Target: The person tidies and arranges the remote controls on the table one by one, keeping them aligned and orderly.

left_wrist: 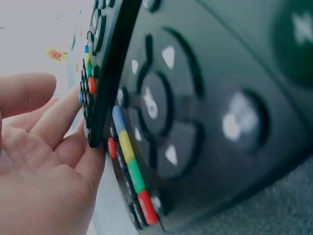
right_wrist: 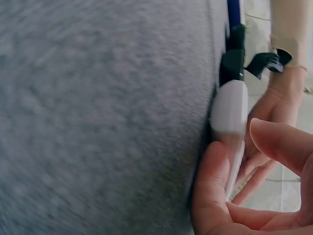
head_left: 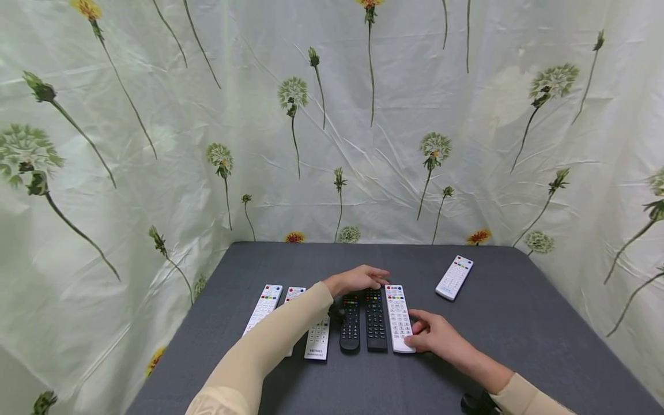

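Note:
Side by side on the dark table lie two black remote controls, one rounded [head_left: 350, 328] and one squarer [head_left: 376, 325], with a white remote control [head_left: 398, 317] to their right. My left hand [head_left: 358, 279] reaches across their far ends, fingers extended. In the left wrist view its fingers lie along the end of a black remote. My right hand [head_left: 438, 337] grips the white remote near its lower right corner, thumb over the face and fingers at the side edge. The right wrist view shows the white remote's near end [right_wrist: 229, 107] beside the fingers [right_wrist: 211, 183].
More white remotes [head_left: 316, 343] stand in the row to the left, partly hidden by my left sleeve [head_left: 259, 346]. A separate white remote [head_left: 454, 278] lies at an angle, farther back to the right. A flowered curtain [head_left: 321, 144] hangs behind the table [head_left: 493, 323].

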`<action>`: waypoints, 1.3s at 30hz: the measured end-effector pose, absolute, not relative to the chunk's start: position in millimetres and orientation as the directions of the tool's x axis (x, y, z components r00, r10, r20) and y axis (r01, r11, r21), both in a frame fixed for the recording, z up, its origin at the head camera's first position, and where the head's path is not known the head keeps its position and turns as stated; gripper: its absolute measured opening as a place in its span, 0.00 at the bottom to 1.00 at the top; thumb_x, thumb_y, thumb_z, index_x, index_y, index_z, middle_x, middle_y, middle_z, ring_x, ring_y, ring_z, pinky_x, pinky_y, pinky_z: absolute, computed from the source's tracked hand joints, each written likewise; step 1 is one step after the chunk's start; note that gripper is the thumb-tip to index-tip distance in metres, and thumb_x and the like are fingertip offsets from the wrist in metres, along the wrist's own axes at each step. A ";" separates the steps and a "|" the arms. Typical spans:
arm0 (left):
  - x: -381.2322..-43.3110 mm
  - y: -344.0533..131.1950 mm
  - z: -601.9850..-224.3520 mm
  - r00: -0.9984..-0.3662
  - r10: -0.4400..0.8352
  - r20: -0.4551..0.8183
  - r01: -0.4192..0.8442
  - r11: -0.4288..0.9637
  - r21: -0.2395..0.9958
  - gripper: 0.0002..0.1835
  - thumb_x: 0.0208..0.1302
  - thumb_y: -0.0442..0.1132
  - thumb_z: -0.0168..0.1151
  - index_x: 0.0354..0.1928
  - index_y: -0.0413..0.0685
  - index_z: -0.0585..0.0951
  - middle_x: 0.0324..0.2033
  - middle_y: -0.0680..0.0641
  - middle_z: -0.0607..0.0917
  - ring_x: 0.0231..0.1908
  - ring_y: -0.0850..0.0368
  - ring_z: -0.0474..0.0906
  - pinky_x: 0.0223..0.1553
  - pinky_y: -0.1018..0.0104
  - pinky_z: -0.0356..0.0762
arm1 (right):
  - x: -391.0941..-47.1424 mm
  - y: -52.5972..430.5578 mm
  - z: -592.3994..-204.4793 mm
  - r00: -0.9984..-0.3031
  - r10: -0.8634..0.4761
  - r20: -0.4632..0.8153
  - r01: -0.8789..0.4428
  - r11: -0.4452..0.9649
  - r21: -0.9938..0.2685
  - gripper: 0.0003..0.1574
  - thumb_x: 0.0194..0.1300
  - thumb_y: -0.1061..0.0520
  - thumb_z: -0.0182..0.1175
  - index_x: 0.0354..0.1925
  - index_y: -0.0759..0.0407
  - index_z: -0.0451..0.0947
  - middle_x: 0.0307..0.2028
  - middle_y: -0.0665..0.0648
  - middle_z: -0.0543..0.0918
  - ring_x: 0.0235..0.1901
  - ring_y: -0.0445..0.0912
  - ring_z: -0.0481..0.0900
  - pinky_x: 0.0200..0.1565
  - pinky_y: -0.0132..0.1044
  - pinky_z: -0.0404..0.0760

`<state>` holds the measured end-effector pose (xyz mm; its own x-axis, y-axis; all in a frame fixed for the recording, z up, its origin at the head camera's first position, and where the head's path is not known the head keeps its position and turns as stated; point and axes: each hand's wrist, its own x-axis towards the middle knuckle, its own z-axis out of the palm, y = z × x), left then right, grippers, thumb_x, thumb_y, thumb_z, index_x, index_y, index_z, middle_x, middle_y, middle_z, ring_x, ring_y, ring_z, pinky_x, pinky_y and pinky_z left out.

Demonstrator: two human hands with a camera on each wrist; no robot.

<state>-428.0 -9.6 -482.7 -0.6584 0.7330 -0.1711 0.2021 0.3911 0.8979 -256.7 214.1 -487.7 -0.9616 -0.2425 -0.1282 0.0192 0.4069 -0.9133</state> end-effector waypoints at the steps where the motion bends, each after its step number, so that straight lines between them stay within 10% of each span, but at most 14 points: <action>1: -427.6 -8.1 -482.1 -0.663 0.729 -0.168 0.202 0.391 0.898 0.29 0.74 0.31 0.53 0.75 0.45 0.65 0.63 0.47 0.79 0.65 0.54 0.73 0.62 0.57 0.72 | -257.0 216.0 -487.1 -0.959 -0.247 -0.142 0.035 0.391 -0.920 0.48 0.57 0.63 0.71 0.68 0.80 0.60 0.38 0.60 0.78 0.33 0.49 0.80 0.33 0.42 0.85; 15: -407.0 53.2 -442.9 -0.794 0.607 0.017 0.289 0.354 0.889 0.19 0.75 0.35 0.54 0.64 0.50 0.79 0.57 0.45 0.82 0.56 0.54 0.79 0.55 0.59 0.77 | -294.1 266.3 -448.0 -0.998 -0.049 -0.035 0.010 0.439 -0.898 0.39 0.72 0.55 0.61 0.71 0.73 0.60 0.51 0.69 0.78 0.50 0.61 0.80 0.45 0.49 0.85; 26: -385.5 119.9 -453.7 -0.845 0.519 -0.131 0.075 0.356 0.931 0.22 0.69 0.30 0.58 0.65 0.43 0.78 0.59 0.43 0.80 0.53 0.50 0.79 0.51 0.49 0.80 | -307.6 299.7 -468.7 -0.972 0.229 -0.048 0.150 0.455 -0.878 0.43 0.72 0.56 0.56 0.74 0.73 0.52 0.65 0.80 0.62 0.55 0.62 0.72 0.40 0.34 0.81; 39: -380.7 152.7 -466.6 -0.886 0.417 -0.201 -0.075 0.300 0.951 0.25 0.65 0.27 0.59 0.65 0.40 0.76 0.49 0.44 0.81 0.47 0.45 0.81 0.45 0.50 0.82 | -316.3 292.8 -484.4 -0.969 0.237 -0.069 0.142 0.310 -0.940 0.47 0.72 0.61 0.55 0.76 0.76 0.41 0.65 0.82 0.63 0.56 0.59 0.74 0.42 0.32 0.83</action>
